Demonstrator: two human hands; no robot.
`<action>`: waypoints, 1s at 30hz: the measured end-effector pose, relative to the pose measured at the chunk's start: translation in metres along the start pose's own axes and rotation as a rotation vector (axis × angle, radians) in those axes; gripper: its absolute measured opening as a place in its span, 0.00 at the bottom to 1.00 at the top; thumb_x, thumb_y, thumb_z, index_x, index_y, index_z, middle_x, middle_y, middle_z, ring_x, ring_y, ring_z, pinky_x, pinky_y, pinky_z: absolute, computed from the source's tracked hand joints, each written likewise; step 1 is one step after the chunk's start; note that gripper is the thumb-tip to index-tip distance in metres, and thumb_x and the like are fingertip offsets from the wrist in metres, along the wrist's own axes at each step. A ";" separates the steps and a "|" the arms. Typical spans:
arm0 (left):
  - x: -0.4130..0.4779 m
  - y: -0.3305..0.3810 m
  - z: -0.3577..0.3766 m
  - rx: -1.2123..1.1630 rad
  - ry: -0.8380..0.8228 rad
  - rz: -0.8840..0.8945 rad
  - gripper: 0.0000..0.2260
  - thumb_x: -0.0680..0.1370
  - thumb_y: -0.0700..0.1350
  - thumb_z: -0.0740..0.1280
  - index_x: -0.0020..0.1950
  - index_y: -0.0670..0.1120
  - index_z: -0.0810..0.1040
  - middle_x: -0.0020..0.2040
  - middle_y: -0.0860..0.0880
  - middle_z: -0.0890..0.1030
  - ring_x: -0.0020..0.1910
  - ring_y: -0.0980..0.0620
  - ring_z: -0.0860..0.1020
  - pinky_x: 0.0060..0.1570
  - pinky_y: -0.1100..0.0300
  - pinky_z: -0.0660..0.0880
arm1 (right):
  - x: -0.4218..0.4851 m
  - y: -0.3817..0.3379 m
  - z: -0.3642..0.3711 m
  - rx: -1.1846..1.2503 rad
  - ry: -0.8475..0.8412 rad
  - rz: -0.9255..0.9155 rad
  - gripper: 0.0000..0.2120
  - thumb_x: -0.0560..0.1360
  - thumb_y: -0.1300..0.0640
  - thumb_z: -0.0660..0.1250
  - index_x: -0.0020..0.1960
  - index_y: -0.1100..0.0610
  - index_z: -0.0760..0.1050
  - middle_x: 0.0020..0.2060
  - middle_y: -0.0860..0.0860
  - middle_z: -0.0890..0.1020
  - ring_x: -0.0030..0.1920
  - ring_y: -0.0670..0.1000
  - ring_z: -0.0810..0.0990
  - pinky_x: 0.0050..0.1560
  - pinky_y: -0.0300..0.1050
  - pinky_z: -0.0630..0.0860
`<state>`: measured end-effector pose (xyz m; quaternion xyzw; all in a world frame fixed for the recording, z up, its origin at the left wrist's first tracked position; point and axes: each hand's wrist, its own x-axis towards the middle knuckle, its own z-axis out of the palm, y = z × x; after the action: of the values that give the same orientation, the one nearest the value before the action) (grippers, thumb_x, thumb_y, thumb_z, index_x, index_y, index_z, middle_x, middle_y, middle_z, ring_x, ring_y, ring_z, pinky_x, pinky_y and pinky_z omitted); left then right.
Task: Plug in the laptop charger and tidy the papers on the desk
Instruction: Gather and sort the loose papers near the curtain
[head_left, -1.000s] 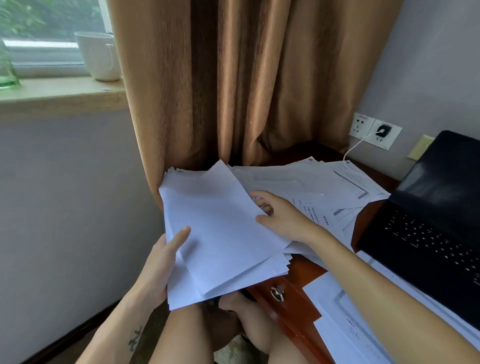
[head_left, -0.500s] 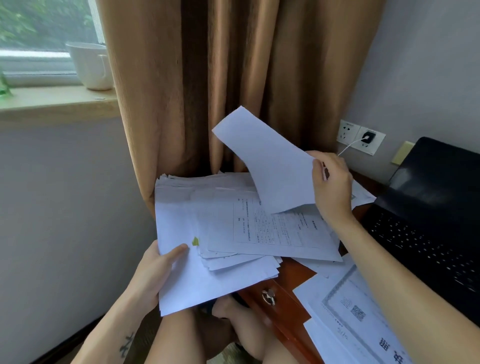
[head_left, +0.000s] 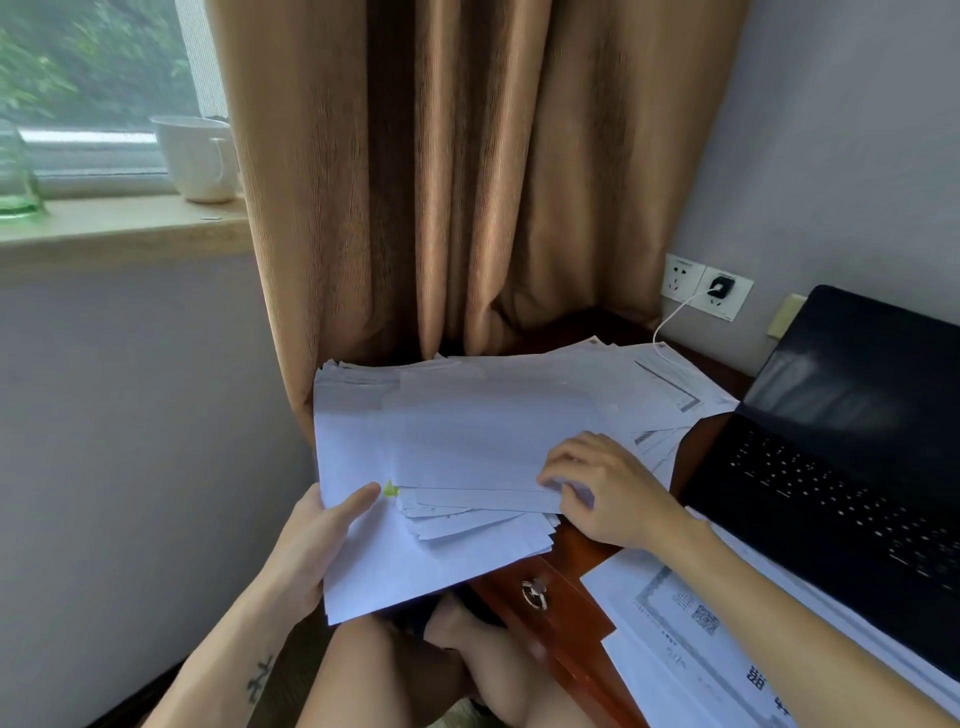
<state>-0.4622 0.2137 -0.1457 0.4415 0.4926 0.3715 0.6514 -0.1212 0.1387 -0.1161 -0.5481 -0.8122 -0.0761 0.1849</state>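
A: Status on the papers?

B: Loose stack of papers (head_left: 457, 447) sits at the left end of the bench (head_left: 571, 551), near edge overhanging past the corner. Left hand (head_left: 311, 540) pinches the overhanging near-left corner, thumb on top, fingers underneath. Right hand (head_left: 597, 488) lies on top at the near-right edge, fingers curled over the top sheets' corner. More sheets (head_left: 670, 384) fan out toward the wall, and printed sheets (head_left: 691, 639) lie near the front by the laptop (head_left: 841, 452).

A: Charger?

B: Plug (head_left: 721, 287) looks seated in the wall socket (head_left: 724, 296), white cable (head_left: 670, 322) running down behind the paper. Can't see the laptop end.

A: How will the stack handle?

B: My read: light, floppy, slick sheet-on-sheet. Edges are staggered, so top sheets will slide off if it's tilted. Overhang droops without support from below.

A: Grip points?

B: Both short sides, thumbs on top, fingers under, squeezing the full thickness. Then stand it on edge and tap it on the bench to square it. A one-corner pinch would likely fan it out or crease the bottom sheet.
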 end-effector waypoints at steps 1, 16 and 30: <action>0.000 -0.001 0.000 0.010 0.004 0.001 0.14 0.79 0.47 0.74 0.64 0.50 0.78 0.53 0.47 0.88 0.52 0.40 0.87 0.59 0.35 0.80 | 0.001 -0.001 0.000 0.040 -0.036 0.036 0.13 0.75 0.58 0.62 0.53 0.52 0.83 0.50 0.45 0.81 0.53 0.47 0.76 0.55 0.48 0.74; 0.001 -0.005 -0.005 -0.009 -0.026 0.043 0.19 0.77 0.45 0.76 0.66 0.52 0.76 0.57 0.49 0.87 0.53 0.41 0.87 0.58 0.36 0.80 | 0.116 0.046 0.004 0.274 -0.436 0.559 0.41 0.72 0.29 0.67 0.79 0.38 0.56 0.81 0.45 0.53 0.81 0.50 0.52 0.77 0.52 0.57; -0.002 -0.005 -0.002 -0.009 0.003 0.055 0.17 0.78 0.45 0.75 0.66 0.52 0.77 0.57 0.49 0.87 0.52 0.42 0.87 0.57 0.36 0.81 | 0.136 0.062 0.010 0.359 -0.377 0.496 0.27 0.68 0.39 0.78 0.63 0.44 0.75 0.55 0.40 0.78 0.54 0.43 0.77 0.50 0.39 0.75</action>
<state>-0.4646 0.2103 -0.1503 0.4512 0.4796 0.3921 0.6424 -0.1118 0.2829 -0.0785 -0.6916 -0.6748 0.2176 0.1380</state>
